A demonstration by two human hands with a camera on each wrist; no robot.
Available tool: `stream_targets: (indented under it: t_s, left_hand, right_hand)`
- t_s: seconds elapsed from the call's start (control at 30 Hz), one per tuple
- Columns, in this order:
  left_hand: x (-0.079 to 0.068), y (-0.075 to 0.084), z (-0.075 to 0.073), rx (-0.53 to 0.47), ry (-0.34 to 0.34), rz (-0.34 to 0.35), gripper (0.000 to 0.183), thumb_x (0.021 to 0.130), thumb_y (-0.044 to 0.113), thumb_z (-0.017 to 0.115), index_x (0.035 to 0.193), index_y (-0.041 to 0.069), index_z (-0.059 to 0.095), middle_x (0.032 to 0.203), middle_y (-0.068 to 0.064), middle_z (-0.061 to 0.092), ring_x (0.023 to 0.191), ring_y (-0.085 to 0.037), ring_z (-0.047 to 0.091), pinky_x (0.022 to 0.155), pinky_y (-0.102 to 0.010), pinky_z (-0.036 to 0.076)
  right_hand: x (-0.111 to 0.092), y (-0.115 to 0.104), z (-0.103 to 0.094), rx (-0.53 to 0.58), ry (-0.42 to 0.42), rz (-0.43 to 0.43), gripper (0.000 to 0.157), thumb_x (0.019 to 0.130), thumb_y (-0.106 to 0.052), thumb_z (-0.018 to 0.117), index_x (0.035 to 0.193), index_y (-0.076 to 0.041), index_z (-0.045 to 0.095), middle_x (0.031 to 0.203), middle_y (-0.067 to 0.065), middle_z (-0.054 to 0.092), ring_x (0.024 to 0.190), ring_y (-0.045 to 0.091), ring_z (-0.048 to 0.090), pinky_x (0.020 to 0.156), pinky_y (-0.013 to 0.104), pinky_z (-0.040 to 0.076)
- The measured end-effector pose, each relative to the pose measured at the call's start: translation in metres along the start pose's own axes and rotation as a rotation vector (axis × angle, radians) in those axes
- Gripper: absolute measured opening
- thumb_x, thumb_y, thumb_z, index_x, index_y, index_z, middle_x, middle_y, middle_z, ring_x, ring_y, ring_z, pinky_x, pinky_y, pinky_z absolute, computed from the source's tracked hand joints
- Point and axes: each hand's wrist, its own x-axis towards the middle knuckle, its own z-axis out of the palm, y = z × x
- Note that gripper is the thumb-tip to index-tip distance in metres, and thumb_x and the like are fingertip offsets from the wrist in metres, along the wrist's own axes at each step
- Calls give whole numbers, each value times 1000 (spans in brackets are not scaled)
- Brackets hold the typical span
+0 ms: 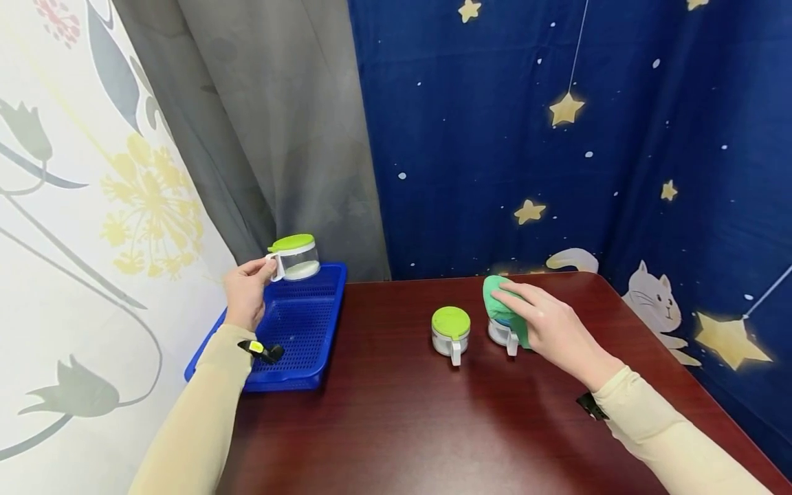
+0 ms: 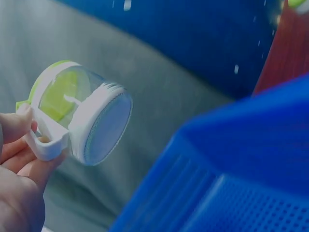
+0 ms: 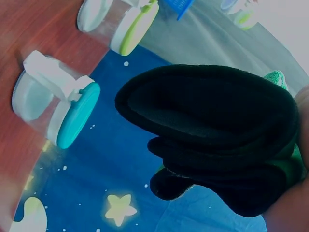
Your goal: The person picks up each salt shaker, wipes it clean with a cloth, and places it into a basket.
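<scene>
1. Jar (image 1: pixel 300 260) with a green lid is in my left hand (image 1: pixel 247 294), thumb and fingers pinching its white handle, raised by the far end of the blue basket (image 1: pixel 297 330). With only the handle held, I judge the body could swing or slip if my pinch slackens.
2. Lowering it carelessly, I could knock its base on the basket's rim; whether it hangs inside or just past that rim, I cannot tell.
3. My right hand (image 1: pixel 553 326), well to the right of the basket, grips a bunched green cloth (image 1: pixel 498 311). The cloth hides part of the blue-lidded jar (image 1: pixel 498 333) in the head view; the right wrist view shows a gap between them.
4. A loose fold could snag that jar's handle and tip it, should I sweep the cloth away fast.
5. The other green-lidded jar (image 1: pixel 450 328) stands on the table (image 1: pixel 396 426), right of the basket; a low pass of my right hand towards the basket could bump it.
</scene>
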Motion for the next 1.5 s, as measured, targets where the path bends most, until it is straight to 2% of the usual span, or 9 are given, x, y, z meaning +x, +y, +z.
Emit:
stream_targets:
  t_s: [0.23, 0.47, 0.6, 0.77, 0.97, 1.13, 1.3, 1.4, 1.5]
  left_hand:
    - [25, -26, -26, 133, 159, -34, 19, 80, 3, 84, 95, -5, 77, 75, 2, 67, 61, -11, 57, 59, -19, 49]
    - [28, -47, -40, 318, 246, -155, 33, 83, 10, 83, 112, -3, 75, 103, -6, 66, 86, -12, 58, 70, -19, 48]
    - [30, -58, -47, 364, 268, -209, 35, 82, 11, 84, 113, -1, 75, 109, -9, 65, 82, -9, 59, 67, -17, 49]
    - [33, -68, -62, 557, 169, -281, 41, 86, 24, 81, 119, 1, 73, 88, -4, 65, 51, -12, 48, 39, -28, 39]
    - [35, -79, -84, 634, 98, -371, 47, 87, 32, 80, 125, 5, 71, 80, 2, 63, 47, -16, 42, 35, -35, 34]
    - [33, -81, -95, 754, 49, -304, 45, 89, 27, 78, 123, -2, 69, 110, -15, 67, 71, -20, 57, 49, -32, 44]
    - [29, -77, -95, 1100, -126, -196, 32, 87, 21, 74, 104, -7, 74, 108, -28, 68, 96, -41, 59, 83, -47, 50]
    - [30, -76, -94, 1197, -172, -232, 33, 84, 22, 76, 98, -8, 73, 106, -31, 67, 99, -48, 58, 91, -55, 47]
    - [31, -75, -90, 1210, -187, -286, 37, 81, 23, 77, 94, -11, 71, 99, -33, 66, 92, -46, 60, 85, -53, 50]
  right_hand:
    - [-9, 7, 2, 1, -9, 3, 74, 75, 20, 56, 141, -14, 60, 140, 13, 56, 122, 28, 56, 80, 43, 58]
    - [-16, 12, 2, -7, -4, 5, 73, 75, 18, 55, 140, -14, 61, 139, 11, 57, 121, 28, 56, 77, 43, 58]
    - [-20, 13, 1, -10, -18, 20, 74, 74, 17, 54, 140, -15, 60, 139, 12, 57, 122, 28, 56, 77, 43, 57]
    - [-28, 14, 2, -8, -28, 28, 73, 74, 18, 54, 139, -14, 61, 138, 12, 57, 122, 29, 57, 76, 43, 57]
    - [-33, 14, 1, 0, -33, 27, 74, 73, 19, 58, 139, -14, 61, 139, 13, 57, 123, 29, 56, 78, 43, 58]
    - [-38, 14, 1, 0, -36, 31, 74, 73, 19, 58, 139, -14, 61, 139, 12, 57, 123, 29, 56, 78, 42, 58]
    - [-42, 16, 0, -3, -55, 42, 75, 72, 19, 59, 139, -15, 61, 138, 12, 57, 123, 30, 56, 80, 43, 58]
    - [-43, 17, 1, 0, -67, 51, 75, 72, 19, 60, 139, -15, 61, 138, 12, 57, 124, 29, 56, 82, 44, 58]
    - [-45, 17, 2, 1, -72, 57, 75, 72, 19, 60, 139, -15, 61, 138, 12, 57, 124, 29, 56, 83, 45, 57]
